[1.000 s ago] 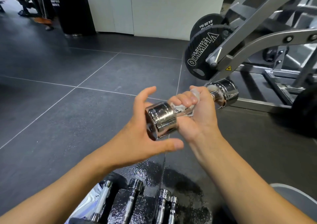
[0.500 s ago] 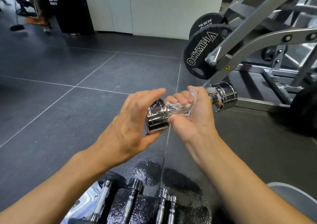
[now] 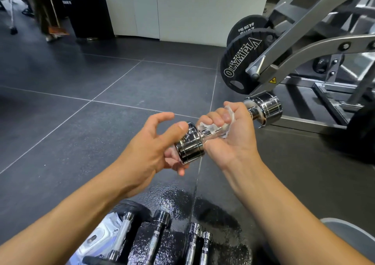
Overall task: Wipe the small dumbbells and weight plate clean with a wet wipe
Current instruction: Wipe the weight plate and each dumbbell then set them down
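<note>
I hold a small chrome dumbbell [image 3: 265, 108] level above the dark floor. My right hand [image 3: 229, 136] is wrapped around its knurled handle with a white wet wipe [image 3: 205, 126] crumpled between palm and bar. My left hand [image 3: 150, 147] cups the near chrome head [image 3: 189, 144], thumb on top and fingers underneath. Several more chrome dumbbells [image 3: 158, 236] lie on the wet floor below, near a wipe packet [image 3: 95, 238] at the bottom left. A black Olympia weight plate [image 3: 241, 65] hangs on the machine at the right.
A grey plate-loaded machine frame [image 3: 304, 47] fills the right side, with its base rail [image 3: 308, 124] on the floor just beyond the dumbbell. A white wall panel [image 3: 182, 8] stands at the back. A person's legs [image 3: 46, 16] and a black stand are at the far left.
My left hand has turned over the near dumbbell head, thumb now on top and fingers below. The dumbbell has tilted slightly, near end lower. My right hand stays wrapped on the handle.
</note>
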Demonstrator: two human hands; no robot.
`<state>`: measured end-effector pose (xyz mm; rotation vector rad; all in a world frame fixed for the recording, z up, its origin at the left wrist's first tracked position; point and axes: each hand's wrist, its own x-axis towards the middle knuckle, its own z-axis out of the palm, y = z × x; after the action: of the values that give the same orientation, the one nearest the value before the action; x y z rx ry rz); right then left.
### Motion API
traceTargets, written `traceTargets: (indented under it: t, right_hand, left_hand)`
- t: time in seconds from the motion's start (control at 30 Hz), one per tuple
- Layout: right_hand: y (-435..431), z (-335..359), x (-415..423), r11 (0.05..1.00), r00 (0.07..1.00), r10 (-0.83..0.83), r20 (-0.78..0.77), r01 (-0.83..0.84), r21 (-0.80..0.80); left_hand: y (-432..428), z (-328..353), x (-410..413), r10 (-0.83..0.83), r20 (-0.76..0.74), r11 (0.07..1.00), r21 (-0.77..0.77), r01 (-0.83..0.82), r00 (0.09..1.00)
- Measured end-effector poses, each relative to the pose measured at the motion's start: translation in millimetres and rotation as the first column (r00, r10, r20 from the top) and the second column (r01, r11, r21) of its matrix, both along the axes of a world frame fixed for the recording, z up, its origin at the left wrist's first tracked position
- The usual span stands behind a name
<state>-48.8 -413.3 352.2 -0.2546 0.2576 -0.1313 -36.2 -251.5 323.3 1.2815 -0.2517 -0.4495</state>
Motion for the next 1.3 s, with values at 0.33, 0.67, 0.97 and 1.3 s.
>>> traceTargets:
  t: [0.33, 0.67, 0.97, 1.3]
  right_hand:
    - [-7, 2, 5, 0.998, 1.000, -0.016, 0.027, 0.014, 0.065]
    - [3, -3, 5, 1.000, 1.000, 0.005, 0.012, -0.005, 0.028]
    - [-4, 2, 9, 0.999, 0.998, -0.038, 0.053, 0.038, -0.008]
    - [-5, -5, 10, 0.998, 0.999, -0.048, -0.002, 0.047, -0.032]
  left_hand:
    - [11, -15, -5, -0.086, 0.743, 0.907, 0.334, -0.256, 0.663]
    - [-2, 2, -10, -0.062, 0.114, 0.998, 0.040, 0.058, 0.991]
    - [10, -9, 12, -0.155, 0.807, 0.898, 0.356, -0.259, 0.570]
    - [-6, -5, 0, -0.038, -0.056, 0.999, -0.041, 0.036, 0.998]
